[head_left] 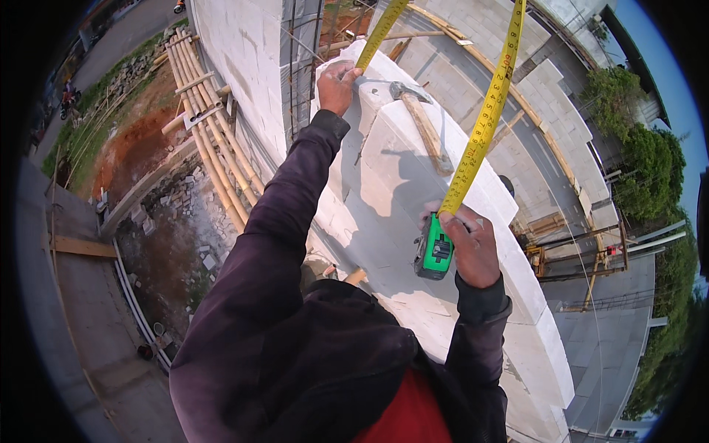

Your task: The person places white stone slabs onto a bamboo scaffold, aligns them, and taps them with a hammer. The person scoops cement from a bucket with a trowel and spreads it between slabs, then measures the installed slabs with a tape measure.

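Note:
My right hand (pixel 473 244) is closed on a green and black tape measure (pixel 434 249), held above the pale block wall (pixel 395 188). From its case the yellow blade (pixel 486 118) runs up past the top edge of the view. A second stretch of yellow blade comes down from that edge to my left hand (pixel 337 86), whose fingers pinch it near the wall's far end. Between my hands a hammer (pixel 422 125) with a wooden handle lies on top of the blocks, its metal head toward my left hand.
Left of the wall, bamboo poles (pixel 210 129) are lashed together above rubble-strewn ground (pixel 185 229). A taller white block wall (pixel 240 59) and steel rebar (pixel 303 63) rise at the far left. Lower down on the right are more block walls (pixel 569 159) and a scaffold frame (pixel 583 258).

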Motion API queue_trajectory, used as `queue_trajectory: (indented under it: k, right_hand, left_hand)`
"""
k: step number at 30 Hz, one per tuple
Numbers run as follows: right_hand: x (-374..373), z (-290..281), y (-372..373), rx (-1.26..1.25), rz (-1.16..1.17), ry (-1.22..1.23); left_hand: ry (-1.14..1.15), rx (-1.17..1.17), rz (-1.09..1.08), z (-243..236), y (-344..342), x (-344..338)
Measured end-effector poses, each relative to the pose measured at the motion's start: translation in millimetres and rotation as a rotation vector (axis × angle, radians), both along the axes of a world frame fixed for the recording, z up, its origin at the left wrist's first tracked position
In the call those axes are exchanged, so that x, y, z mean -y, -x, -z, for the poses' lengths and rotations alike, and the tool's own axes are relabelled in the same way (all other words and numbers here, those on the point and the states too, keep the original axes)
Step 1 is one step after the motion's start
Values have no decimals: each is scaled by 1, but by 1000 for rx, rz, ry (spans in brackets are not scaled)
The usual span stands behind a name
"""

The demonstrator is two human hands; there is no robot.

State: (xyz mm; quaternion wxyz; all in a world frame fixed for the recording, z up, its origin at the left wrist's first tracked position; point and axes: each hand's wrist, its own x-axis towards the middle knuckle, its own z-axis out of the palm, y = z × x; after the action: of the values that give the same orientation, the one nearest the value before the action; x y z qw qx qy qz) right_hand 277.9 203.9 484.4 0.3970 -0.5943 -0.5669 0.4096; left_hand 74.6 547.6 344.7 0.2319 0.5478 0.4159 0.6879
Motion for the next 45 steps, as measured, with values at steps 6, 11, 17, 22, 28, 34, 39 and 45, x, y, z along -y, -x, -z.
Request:
queue_trajectory:
  k: [6,11,17,22,28,34,39,45]
  right_hand:
    - [10,-19,13,142,162,19]
    - [14,-18,9,360,200,17]
    - [17,-19,8,830,50,-220]
    - [16,3,-6,770,69,-272]
    - [16,-9,4,392,178,-83]
    - [16,-1,1,238,235,-103]
    - [17,-5,5,167,249,-92]
    - [18,-6,5,155,247,-35]
  left_hand:
    - [-97,-189,-185,16,-13,4]
    - [-70,-280,-210,11,-13,10]
    - [-125,-288,-187,14,-8,4]
    - [-188,-317,-234,13,-8,5]
    - [-210,-353,-236,15,-3,4]
    - [-223,-357,-256,13,-5,6]
    - [-180,-349,-241,11,-7,7]
    - [-183,-367,-255,13,-6,6]
